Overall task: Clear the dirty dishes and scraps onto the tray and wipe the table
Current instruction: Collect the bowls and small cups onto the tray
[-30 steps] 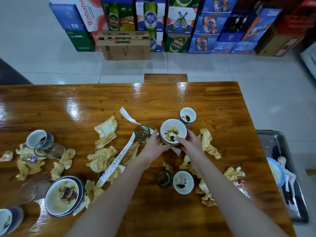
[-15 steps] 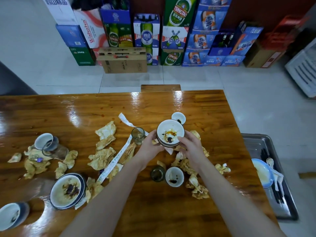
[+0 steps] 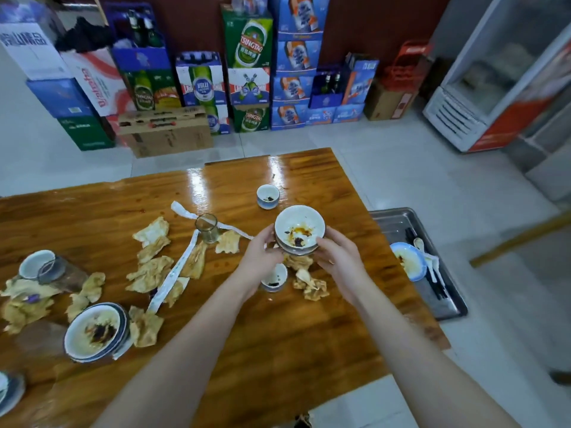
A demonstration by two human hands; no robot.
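Note:
A white bowl smeared with red sauce sits on top of a second bowl, and I hold the pair above the wooden table. My left hand grips its left side and my right hand grips its right side. Under my hands lie a small cup with dark dregs and crumpled tissues. The metal tray stands right of the table, with a dirty bowl, spoons and chopsticks in it.
Another small cup stands farther back, a glass to the left. Crumpled tissues and a paper strip litter the middle. A stack of dirty bowls and a tipped cup lie at the left. Beer crates line the wall.
Both hands have lifted the stacked bowls off the table and carried them to the right, toward the tray. The view has swung right.

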